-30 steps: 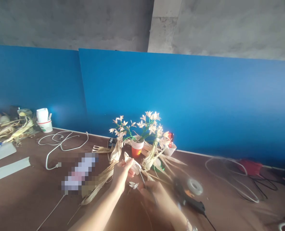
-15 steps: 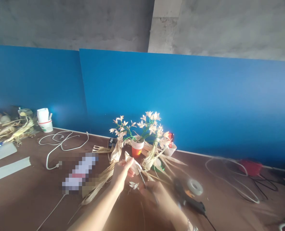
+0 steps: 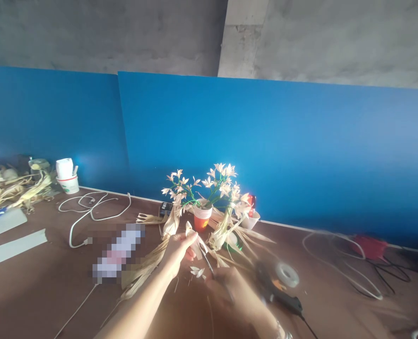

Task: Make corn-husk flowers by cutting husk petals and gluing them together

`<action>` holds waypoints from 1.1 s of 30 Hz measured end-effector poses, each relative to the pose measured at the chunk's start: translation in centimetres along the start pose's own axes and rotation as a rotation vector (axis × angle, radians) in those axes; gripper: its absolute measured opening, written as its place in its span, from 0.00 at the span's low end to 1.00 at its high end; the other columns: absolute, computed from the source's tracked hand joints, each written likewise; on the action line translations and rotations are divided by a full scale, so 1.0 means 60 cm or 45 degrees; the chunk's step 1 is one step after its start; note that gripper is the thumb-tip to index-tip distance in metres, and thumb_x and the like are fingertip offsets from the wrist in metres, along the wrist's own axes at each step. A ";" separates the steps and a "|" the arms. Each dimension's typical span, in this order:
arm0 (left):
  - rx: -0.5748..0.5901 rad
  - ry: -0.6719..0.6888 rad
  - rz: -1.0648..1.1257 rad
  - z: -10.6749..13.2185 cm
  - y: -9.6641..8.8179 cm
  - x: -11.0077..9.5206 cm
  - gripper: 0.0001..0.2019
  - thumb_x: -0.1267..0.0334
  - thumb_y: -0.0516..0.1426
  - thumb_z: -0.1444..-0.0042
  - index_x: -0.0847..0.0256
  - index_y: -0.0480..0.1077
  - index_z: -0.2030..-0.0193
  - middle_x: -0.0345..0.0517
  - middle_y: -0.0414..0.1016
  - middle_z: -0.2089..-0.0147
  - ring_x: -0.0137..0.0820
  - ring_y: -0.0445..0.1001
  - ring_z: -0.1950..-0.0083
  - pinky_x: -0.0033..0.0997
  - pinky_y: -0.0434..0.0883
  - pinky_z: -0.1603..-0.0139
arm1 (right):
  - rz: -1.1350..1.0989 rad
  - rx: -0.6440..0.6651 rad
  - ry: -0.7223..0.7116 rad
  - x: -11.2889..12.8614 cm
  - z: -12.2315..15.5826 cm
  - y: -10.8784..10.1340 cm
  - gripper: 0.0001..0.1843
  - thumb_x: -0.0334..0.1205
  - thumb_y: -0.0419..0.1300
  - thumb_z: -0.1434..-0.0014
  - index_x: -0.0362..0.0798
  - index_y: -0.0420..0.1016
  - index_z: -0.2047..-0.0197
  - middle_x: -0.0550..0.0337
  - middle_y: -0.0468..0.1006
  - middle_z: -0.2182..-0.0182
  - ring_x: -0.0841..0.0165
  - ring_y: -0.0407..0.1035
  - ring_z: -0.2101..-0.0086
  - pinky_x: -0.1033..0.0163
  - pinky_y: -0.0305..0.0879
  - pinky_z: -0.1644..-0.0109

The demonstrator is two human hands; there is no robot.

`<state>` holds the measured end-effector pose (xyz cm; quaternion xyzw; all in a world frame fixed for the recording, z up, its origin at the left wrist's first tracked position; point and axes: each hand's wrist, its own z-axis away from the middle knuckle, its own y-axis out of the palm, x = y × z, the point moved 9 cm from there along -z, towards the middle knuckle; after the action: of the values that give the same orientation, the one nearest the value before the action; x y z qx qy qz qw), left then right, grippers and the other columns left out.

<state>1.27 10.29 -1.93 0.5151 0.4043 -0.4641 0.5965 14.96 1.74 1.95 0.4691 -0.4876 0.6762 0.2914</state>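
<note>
My left hand (image 3: 178,248) pinches a piece of pale corn husk (image 3: 190,229) between thumb and fingers, in front of the paper cup. My right hand (image 3: 227,288), partly blurred, is closed around scissors (image 3: 207,262), whose blades point up and left to the husk's lower edge. Whether the blades are touching the husk, I cannot tell. Below them on the table lie small cut husk petals (image 3: 197,271). Behind my hands, an orange and white paper cup (image 3: 202,218) holds husk flowers (image 3: 225,188) on green stems.
Dried husks (image 3: 173,221) lie around the cup. To the right are a roll of tape (image 3: 287,275) and a black glue gun (image 3: 287,301) with a cord. White cables (image 3: 94,207) and a blurred-out object (image 3: 119,252) lie left. A blue partition (image 3: 265,141) stands behind.
The view has shifted very slightly. My left hand still holds the husk, and my right hand with the scissors stays almost in the same place beside it.
</note>
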 end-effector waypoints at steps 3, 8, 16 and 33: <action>0.039 0.018 -0.038 0.002 0.002 -0.005 0.18 0.48 0.68 0.61 0.64 0.74 0.78 0.37 0.67 0.87 0.23 0.67 0.86 0.18 0.61 0.87 | 0.029 0.027 0.022 -0.003 -0.001 0.002 0.13 0.43 0.57 0.44 0.46 0.70 0.77 0.66 0.63 0.85 0.75 0.56 0.80 0.69 0.48 0.79; 0.176 0.009 -0.139 -0.001 0.008 -0.002 0.18 0.49 0.67 0.59 0.63 0.73 0.79 0.38 0.67 0.88 0.24 0.66 0.86 0.19 0.61 0.87 | 0.089 0.109 0.035 -0.013 -0.002 0.005 0.09 0.36 0.55 0.47 0.45 0.70 0.76 0.67 0.63 0.86 0.75 0.57 0.82 0.69 0.48 0.79; 0.299 -0.029 -0.272 -0.005 0.012 0.002 0.18 0.48 0.67 0.61 0.63 0.73 0.78 0.40 0.69 0.86 0.25 0.66 0.87 0.22 0.61 0.88 | 0.111 0.178 -0.017 -0.033 -0.004 0.002 0.09 0.38 0.58 0.47 0.42 0.77 0.71 0.66 0.67 0.83 0.76 0.59 0.82 0.71 0.51 0.81; 0.078 0.074 -0.358 -0.018 -0.011 -0.004 0.18 0.49 0.66 0.56 0.61 0.70 0.82 0.40 0.67 0.90 0.27 0.66 0.87 0.22 0.63 0.87 | 0.029 0.200 0.311 -0.071 -0.003 0.013 0.05 0.34 0.57 0.51 0.44 0.71 0.76 0.68 0.65 0.87 0.77 0.60 0.86 0.74 0.52 0.85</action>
<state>0.57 11.40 -1.98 0.4846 0.4751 -0.5400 0.4978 15.91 1.88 -2.25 0.3991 -0.3993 0.7676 0.3035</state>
